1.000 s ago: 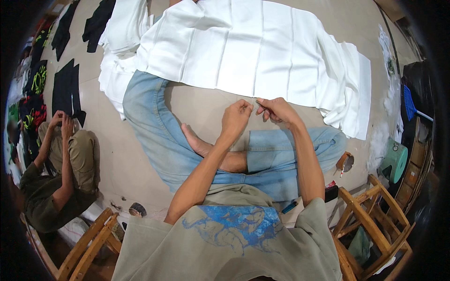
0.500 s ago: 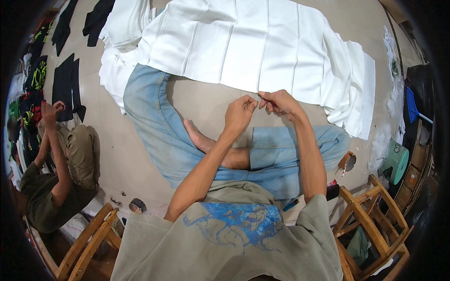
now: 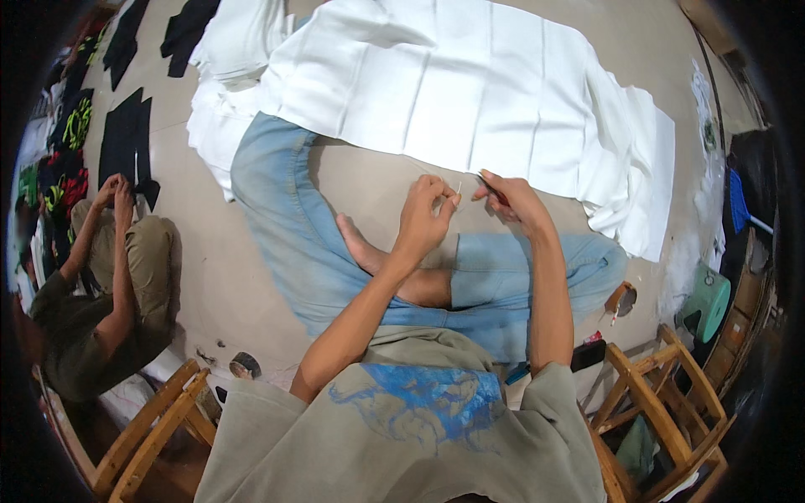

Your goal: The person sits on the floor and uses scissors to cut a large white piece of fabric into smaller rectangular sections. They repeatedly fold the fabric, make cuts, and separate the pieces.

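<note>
A long white cloth (image 3: 453, 92) with several parallel seams lies across the floor and over my knees, its near edge just beyond my hands. My left hand (image 3: 426, 216) is closed in a pinch on a short white thread (image 3: 459, 189) that sticks up from the fingertips. My right hand (image 3: 518, 203), a little to the right, is closed round a small dark tool with a reddish handle (image 3: 496, 193). The fingers cover most of that tool, so its kind is unclear. A narrow gap parts the two hands, and both are off the cloth.
More white cloth is piled at the far left (image 3: 231, 59). Wooden stools stand at lower right (image 3: 662, 402) and lower left (image 3: 159, 427). A tape roll (image 3: 245, 365) lies near the left stool. On the left sits another person (image 3: 92, 335) beside black pieces of cloth (image 3: 126, 138).
My hands have come away from the cloth's edge and spread slightly apart. The thread now shows clearly in my left fingers. At left, the other person's hands have shifted right and nearer.
</note>
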Action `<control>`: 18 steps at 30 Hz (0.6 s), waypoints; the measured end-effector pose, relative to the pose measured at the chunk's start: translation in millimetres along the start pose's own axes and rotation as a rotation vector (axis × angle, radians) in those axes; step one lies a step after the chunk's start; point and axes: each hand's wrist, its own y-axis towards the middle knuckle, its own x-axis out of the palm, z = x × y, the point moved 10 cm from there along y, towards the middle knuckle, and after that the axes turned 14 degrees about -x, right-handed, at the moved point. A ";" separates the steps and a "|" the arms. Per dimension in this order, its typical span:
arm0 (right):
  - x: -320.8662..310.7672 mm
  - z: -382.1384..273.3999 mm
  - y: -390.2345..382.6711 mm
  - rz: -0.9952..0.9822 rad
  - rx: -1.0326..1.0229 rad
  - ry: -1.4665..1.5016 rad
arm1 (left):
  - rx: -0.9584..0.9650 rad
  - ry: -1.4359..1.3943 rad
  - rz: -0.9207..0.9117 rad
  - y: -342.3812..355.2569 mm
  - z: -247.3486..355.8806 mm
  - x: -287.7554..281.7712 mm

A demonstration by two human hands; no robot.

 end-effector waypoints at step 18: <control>101.5 -16.4 24.0 -0.080 0.011 0.084 | -0.345 -1.224 0.003 22.5 -45.4 -84.5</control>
